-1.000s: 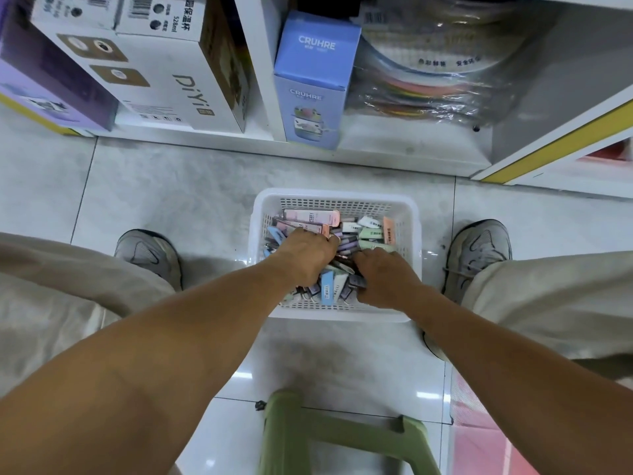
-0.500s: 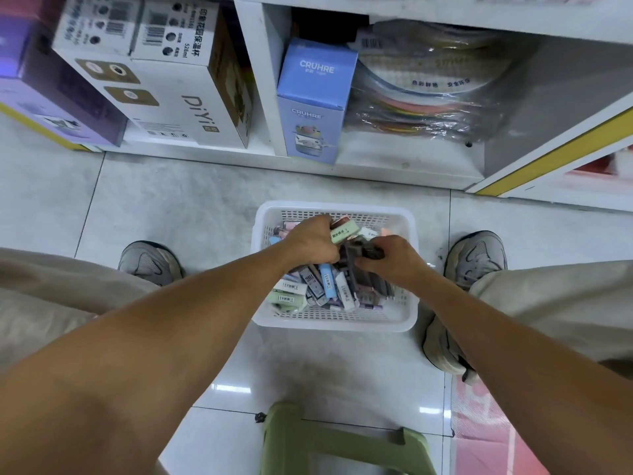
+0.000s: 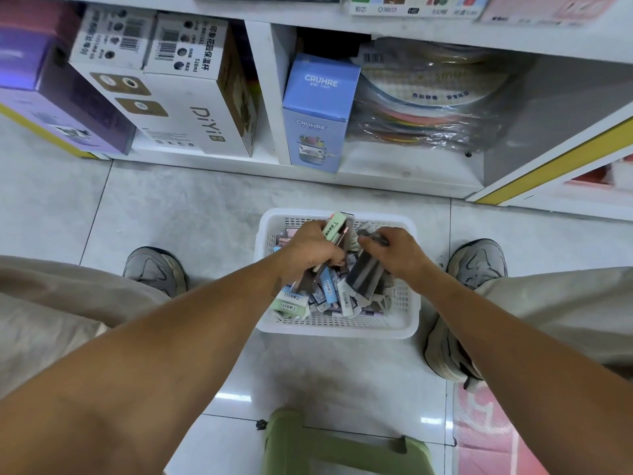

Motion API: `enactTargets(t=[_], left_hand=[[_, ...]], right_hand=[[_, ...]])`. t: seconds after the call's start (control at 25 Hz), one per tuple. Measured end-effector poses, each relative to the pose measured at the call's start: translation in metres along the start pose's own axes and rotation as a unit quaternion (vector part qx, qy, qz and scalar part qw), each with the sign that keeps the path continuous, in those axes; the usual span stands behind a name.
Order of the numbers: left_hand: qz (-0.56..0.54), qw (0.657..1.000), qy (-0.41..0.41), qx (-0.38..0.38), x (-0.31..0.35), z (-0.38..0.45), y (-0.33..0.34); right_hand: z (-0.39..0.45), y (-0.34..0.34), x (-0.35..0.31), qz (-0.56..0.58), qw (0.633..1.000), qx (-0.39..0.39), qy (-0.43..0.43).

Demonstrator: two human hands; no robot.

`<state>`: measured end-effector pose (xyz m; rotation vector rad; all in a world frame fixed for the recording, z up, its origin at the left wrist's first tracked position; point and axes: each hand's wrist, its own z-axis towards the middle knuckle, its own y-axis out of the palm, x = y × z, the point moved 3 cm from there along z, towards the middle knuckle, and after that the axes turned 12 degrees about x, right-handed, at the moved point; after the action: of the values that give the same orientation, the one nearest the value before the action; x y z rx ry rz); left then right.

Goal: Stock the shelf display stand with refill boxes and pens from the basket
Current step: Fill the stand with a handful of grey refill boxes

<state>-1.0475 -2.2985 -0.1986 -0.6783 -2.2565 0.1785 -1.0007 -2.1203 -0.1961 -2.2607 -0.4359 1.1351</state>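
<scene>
Both hands reach into the white basket (image 3: pixel 337 329) on the floor, seemingly gathering stock in bunches to save trips. The left hand (image 3: pixel 310 248) curls around several refill boxes, a green refill box (image 3: pixel 334 226) topmost; the right hand (image 3: pixel 394 250) grips a dark bundle (image 3: pixel 363 274). More small boxes (image 3: pixel 318 296) fill the basket below the shelf (image 3: pixel 411 181).

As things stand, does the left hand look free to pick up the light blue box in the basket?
Probably not: the left hand already grips a bundle of refill boxes, though the light blue box lies uncovered just below it.
</scene>
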Motion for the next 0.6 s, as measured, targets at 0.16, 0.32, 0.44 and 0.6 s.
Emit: enactTargets(t=[0.16,0.32,0.44,0.6], left_hand=[[-0.115,0.986,-0.1,-0.069,-0.003,-0.006,0.008],[-0.183,0.963,-0.139,-0.143,-0.002,-0.016,0.018],[-0.208,0.949,-0.151,-0.183,0.001,-0.027,0.023],[-0.216,0.953,-0.143,-0.158,0.006,-0.037,0.017]], right_hand=[[-0.002,0.004,-0.007,0.108,0.99,-0.009,0.095],[-0.005,0.016,-0.016,0.147,0.977,0.057,0.142],[-0.007,0.029,-0.023,0.102,0.973,0.079,0.19],[-0.017,0.03,-0.042,0.31,0.901,0.012,0.303]])
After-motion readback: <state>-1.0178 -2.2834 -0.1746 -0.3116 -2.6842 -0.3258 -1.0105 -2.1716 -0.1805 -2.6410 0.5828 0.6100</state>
